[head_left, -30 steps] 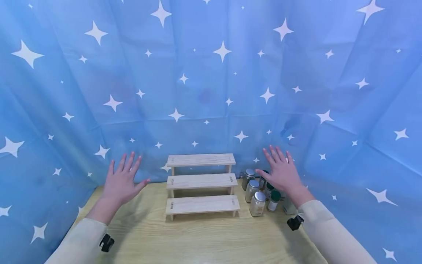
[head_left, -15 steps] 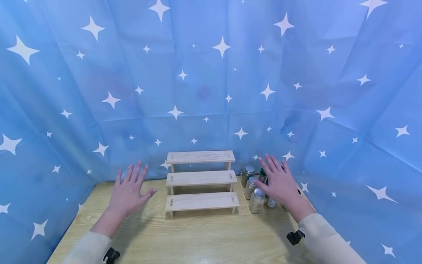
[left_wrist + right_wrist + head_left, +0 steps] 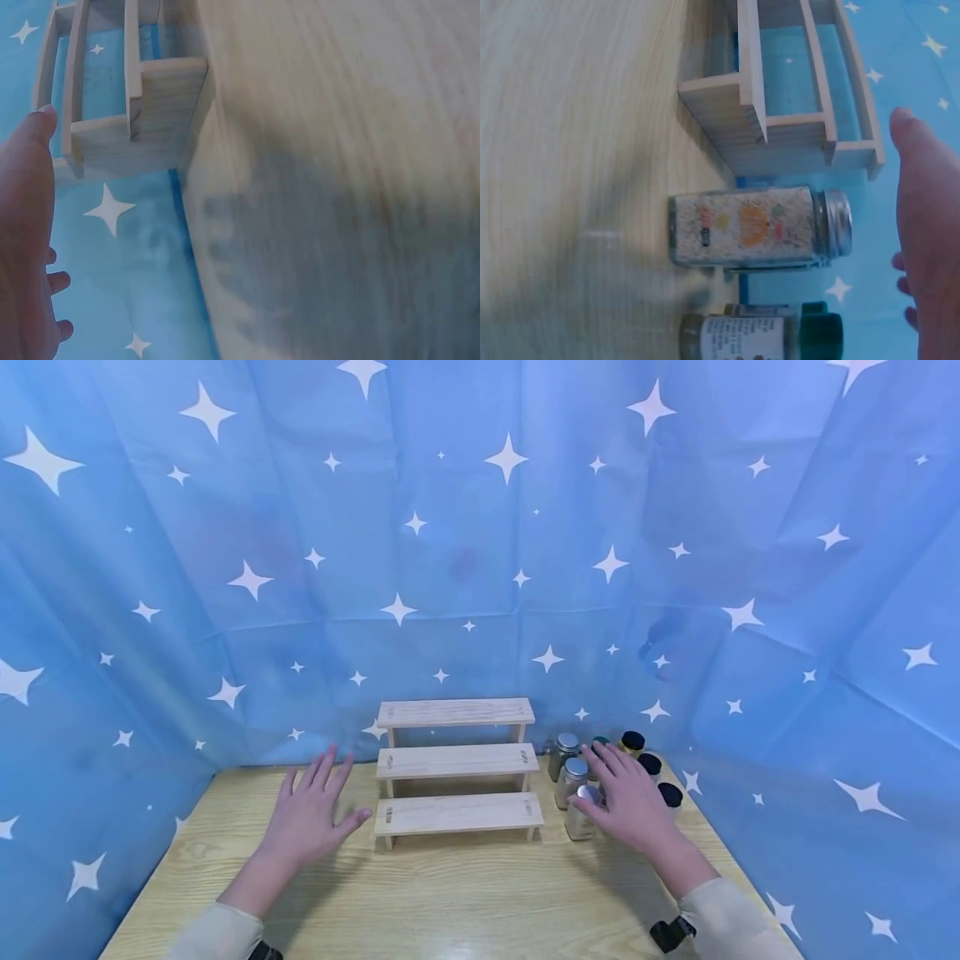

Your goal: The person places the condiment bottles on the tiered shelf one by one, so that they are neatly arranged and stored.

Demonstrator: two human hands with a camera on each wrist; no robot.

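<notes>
A three-tier wooden shelf [image 3: 459,814] stands at the back middle of the table, its steps bare. To its left my left hand [image 3: 306,822] hovers over the table with fingers spread, holding nothing. My right hand [image 3: 628,797] hangs over a group of spice jars, fingers extended and thumb overlapping a silver-lidded jar [image 3: 580,822] in the head view. In the right wrist view that glass jar [image 3: 742,229] has a printed label and pale flaky contents. Beside it is a green-lidded jar [image 3: 742,337] with a white label. The hand partly hides several jars.
More silver-lidded jars [image 3: 572,783] stand behind, next to the shelf's right side. Black-lidded jars [image 3: 670,795] line the table's right edge. A blue star-patterned cloth [image 3: 465,568] hangs behind and around the wooden table [image 3: 450,902].
Both hands have come lower and nearer the person, the left also shifting right toward the shelf. Black-lidded jars have come into sight beside the right hand. The head view has tilted slightly.
</notes>
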